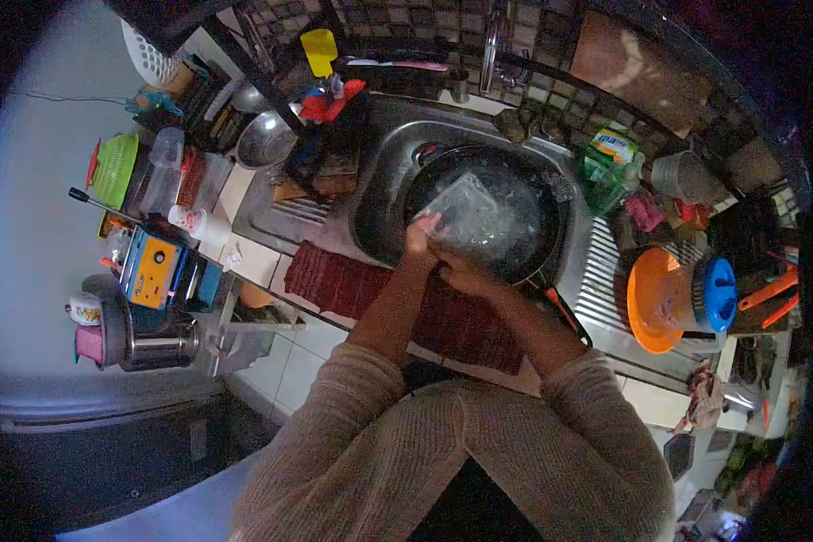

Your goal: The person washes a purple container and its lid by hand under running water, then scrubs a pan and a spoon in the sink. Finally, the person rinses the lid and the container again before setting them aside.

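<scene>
A clear plastic container is tilted over a large dark pan in the metal sink. Water and suds show in the pan. My left hand is closed on the container's near left edge. Close beside it, at the container's lower edge, is my right hand; its fingers are partly hidden and too dark to make out. Under my forearms, a dark red cloth lies along the counter's front edge. The pan's handle points toward the lower right.
Behind the sink stands a faucet. To the right are a green soap bottle, an orange plate and a blue lid. A metal bowl and dark rack are at the left.
</scene>
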`<state>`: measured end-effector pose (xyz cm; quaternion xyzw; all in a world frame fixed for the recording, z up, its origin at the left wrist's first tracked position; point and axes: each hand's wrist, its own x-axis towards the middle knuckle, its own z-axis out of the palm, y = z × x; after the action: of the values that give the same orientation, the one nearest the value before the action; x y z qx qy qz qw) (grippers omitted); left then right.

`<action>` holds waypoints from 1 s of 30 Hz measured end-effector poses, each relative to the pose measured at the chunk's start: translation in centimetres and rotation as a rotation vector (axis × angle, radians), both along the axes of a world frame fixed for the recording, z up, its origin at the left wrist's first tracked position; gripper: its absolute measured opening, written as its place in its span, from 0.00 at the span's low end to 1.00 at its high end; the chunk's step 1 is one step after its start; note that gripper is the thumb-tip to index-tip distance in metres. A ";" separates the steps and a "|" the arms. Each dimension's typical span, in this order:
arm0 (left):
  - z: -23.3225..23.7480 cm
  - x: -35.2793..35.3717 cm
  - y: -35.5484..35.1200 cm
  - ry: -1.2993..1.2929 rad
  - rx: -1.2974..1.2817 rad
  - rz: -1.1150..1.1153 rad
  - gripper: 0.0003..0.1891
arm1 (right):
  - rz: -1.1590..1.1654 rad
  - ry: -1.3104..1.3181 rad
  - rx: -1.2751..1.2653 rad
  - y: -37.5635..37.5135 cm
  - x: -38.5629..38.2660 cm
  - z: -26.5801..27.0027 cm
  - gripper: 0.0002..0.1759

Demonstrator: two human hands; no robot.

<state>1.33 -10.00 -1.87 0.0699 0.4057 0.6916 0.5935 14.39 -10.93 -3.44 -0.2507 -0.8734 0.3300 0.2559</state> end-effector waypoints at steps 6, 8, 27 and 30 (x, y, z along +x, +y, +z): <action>-9.7 -2.8 1.5 -0.090 0.169 -0.249 0.16 | 0.052 -0.540 0.068 1.6 3.0 3.4 0.25; -10.8 -2.7 1.4 -0.180 0.129 -0.139 0.18 | 0.056 -0.721 0.258 2.4 3.4 2.3 0.23; -7.2 -1.5 0.7 -0.470 0.269 -0.733 0.22 | -0.297 -0.448 0.077 7.4 1.9 -11.1 0.31; -8.1 -1.3 0.7 -0.198 0.221 -0.766 0.25 | -0.301 -0.847 -0.065 4.5 3.5 2.6 0.30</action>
<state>0.07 -9.27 -9.93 0.2123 0.2147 0.4636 0.8330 17.93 -6.38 -0.80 -0.4957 -0.8442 0.1847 -0.0871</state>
